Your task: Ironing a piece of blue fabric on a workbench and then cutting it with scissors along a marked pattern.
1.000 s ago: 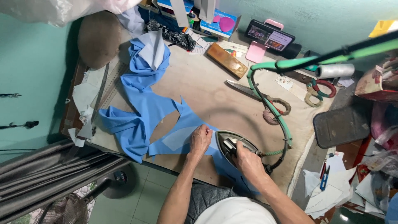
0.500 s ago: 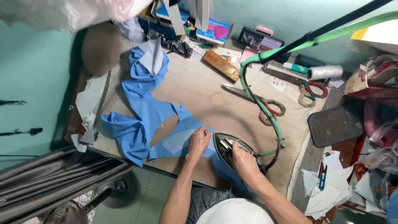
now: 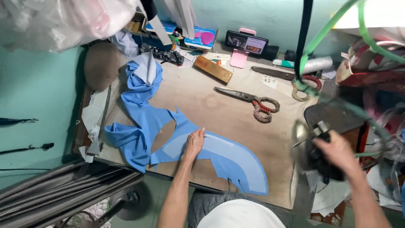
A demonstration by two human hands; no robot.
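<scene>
Head view: my right hand (image 3: 335, 154) has the clothes iron (image 3: 310, 147) lifted clear of the work table (image 3: 236, 122), out past its right edge beside the dark iron rest (image 3: 337, 120). The picture blurs there, so I cannot tell how the soleplate is tilted. My fingers are wrapped tight around the handle, a full closed grip.

Risk number 1, as I judge it: the green cord (image 3: 325, 29) runs up overhead and loops near my wrist. If it snags, the iron could jerk or swing against my arm. Risk number 2: a hot plate carried this close to the loose paper scraps (image 3: 329, 198) at the lower right could scorch them if it dips.

My left hand (image 3: 195, 143) lies palm down, fingers together and nearly flat, pressing on the blue fabric piece (image 3: 228, 158). That curved piece sits at the table's near edge with a paler strip of interfacing (image 3: 190, 145) on it, right under my fingertips. If I lift this hand carelessly, the strip could shift off its line while the glue is soft.

The bunched blue fabric offcut (image 3: 135, 122) trails away to the left. 2 pairs of scissors stand well apart from my hands: the big tailor's shears (image 3: 249, 98) mid-table, another pair (image 3: 291, 78) farther back near the phone (image 3: 246, 42).
</scene>
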